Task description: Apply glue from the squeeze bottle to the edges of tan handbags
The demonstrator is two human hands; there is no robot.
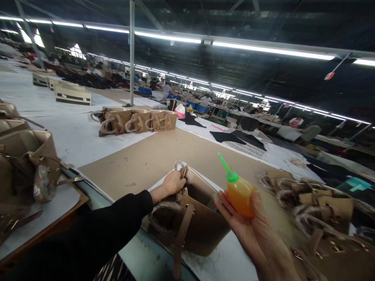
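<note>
In front of me a taupe handbag (pixel 202 228) stands on the table with its top open. Its handles (pixel 165 212) are wrapped in clear plastic, and a strap hangs down the near side. My left hand (pixel 172 182) has its fingers closed on the bag's far left rim, by the other wrapped handle. To the right of the bag, my right hand (pixel 249 222) holds a squeeze bottle (pixel 240 195) of orange-yellow liquid with a green nozzle tilted up to the left. The fingertips of that hand come close to the bag's right edge; whether they touch it I cannot tell.
Several similar bags stand at the left (pixel 43 144), in a row (pixel 140 121) farther back, and at the right (pixel 322 203). Brown sheet material (pixel 164 148) covers the table's middle. Black cut pieces (pixel 228 137) lie beyond it, and a metal post (pixel 131 54) rises behind.
</note>
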